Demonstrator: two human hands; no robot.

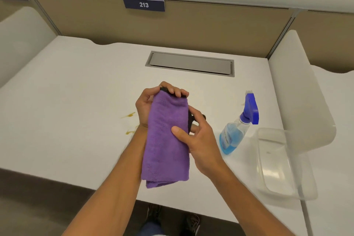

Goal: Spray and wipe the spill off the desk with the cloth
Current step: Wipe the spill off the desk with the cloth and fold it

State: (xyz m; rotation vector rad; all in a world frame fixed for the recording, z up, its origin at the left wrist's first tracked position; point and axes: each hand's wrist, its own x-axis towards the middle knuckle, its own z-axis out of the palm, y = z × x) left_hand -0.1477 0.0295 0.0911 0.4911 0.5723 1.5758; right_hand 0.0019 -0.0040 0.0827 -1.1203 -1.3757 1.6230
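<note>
To the left of the purple cloth (165, 140), yellowish spill streaks (128, 115) lie on the white desk (67, 101), one beside my left wrist and a smaller one just below it; a faint trace may also lie up by the bottle's nozzle. I judge I am folding the cloth into a pad before wiping, and the way to do it well is to keep the layers flat and square so a clean, thick face meets the spill. My left hand (145, 105) grips the cloth's top edge, fingers curled closed over the fold, with the cloth hanging down from them above the desk. My right hand (199, 140) sits against the cloth's right edge, thumb pressed flat on its front face, the other fingers loosely spread behind where something dark, perhaps the cloth's trim, shows. Right of the cloth the spray bottle (237, 130) of blue liquid stands untouched, and beyond it a clear plastic tub (283, 178) sits at the desk's edge.
</note>
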